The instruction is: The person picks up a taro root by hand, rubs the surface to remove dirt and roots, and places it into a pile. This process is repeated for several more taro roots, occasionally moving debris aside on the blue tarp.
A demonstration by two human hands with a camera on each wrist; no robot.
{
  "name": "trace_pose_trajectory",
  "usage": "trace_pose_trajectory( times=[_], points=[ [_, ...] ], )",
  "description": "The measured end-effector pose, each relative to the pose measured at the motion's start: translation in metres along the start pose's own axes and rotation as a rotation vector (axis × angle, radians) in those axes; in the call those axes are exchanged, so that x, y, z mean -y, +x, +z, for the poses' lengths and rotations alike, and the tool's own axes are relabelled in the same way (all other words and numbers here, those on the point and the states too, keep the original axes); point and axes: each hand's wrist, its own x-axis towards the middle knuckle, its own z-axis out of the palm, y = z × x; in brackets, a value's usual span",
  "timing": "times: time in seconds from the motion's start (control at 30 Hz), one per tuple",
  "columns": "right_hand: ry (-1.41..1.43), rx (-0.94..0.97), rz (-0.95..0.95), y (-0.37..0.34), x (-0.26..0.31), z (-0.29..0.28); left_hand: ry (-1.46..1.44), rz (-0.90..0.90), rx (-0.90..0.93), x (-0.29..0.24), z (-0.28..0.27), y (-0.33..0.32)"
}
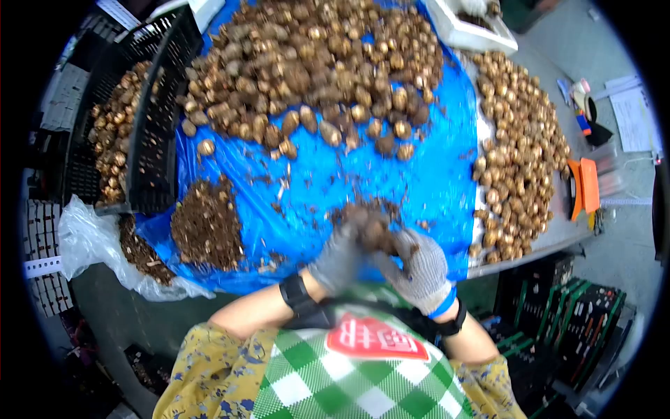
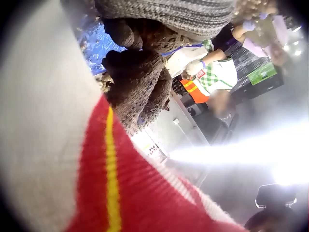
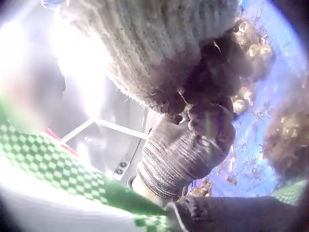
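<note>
A: What do the two gloved hands have?
B: One dark, dirt-caked clump (image 1: 377,235), between them. The left hand (image 1: 342,253) grips it, fingers curled; the right hand (image 1: 421,274) grips it too.
A: And around them, with twelve straight ahead?
B: One soil mound (image 1: 206,225) at nine, one black crate (image 1: 155,150) of tubers at ten, one big heap (image 1: 293,66) toward eleven to twelve, one paler pile (image 1: 516,157) at two. Too many tubers to count.
</note>
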Motion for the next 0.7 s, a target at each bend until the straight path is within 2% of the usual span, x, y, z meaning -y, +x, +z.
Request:
trace_pose_trajectory(
  times=[0.03, 0.07, 0.13, 0.2, 0.23, 0.3, 0.37, 0.43, 0.53, 0.6, 0.63, 0.67, 0.7],
  points=[
    [0.042, 0.014, 0.081, 0.001, -0.001, -0.003, 0.268, 0.119, 0.0, 0.026, -0.023, 0.011],
    [0.03, -0.003, 0.071, 0.0, -0.001, -0.006, 0.535, 0.238, -0.033, 0.052, -0.047, 0.023],
    [0.029, 0.008, 0.085, 0.007, -0.001, -0.009, 0.816, 0.323, 0.115, 0.019, -0.031, 0.021],
    [-0.089, 0.168, 0.087, 0.008, -0.002, -0.01, 0.926, 0.225, 0.175, -0.008, -0.002, -0.003],
    [-0.154, 0.248, 0.097, 0.007, -0.002, -0.011, 1.012, 0.249, 0.247, 0.001, -0.014, 0.002],
    [-0.171, 0.238, 0.03, 0.004, -0.007, -0.008, 1.174, 0.292, 0.393, 0.023, -0.038, 0.012],
    [-0.185, 0.263, -0.022, 0.003, -0.005, -0.011, 0.881, 0.108, 0.221, 0.027, -0.036, 0.004],
    [-0.188, 0.233, -0.029, 0.0, -0.003, -0.009, 0.948, 0.281, 0.182, 0.029, -0.029, 0.003],
    [-0.123, 0.144, -0.129, -0.004, 0.002, -0.014, 1.27, 0.486, 0.288, 0.025, -0.032, -0.004],
    [0.074, 0.062, 0.005, 0.0, 0.017, -0.018, 1.158, 0.441, 0.27, 0.016, -0.026, -0.009],
    [0.038, 0.054, -0.017, 0.001, 0.019, -0.022, 1.105, 0.414, 0.257, 0.012, -0.022, -0.011],
    [0.005, 0.051, -0.037, 0.002, 0.019, -0.025, 1.061, 0.587, 0.256, 0.013, -0.017, -0.008],
    [-0.023, 0.056, -0.051, 0.001, 0.02, -0.027, 1.16, 0.684, 0.254, 0.01, -0.011, -0.008]
  ],
)
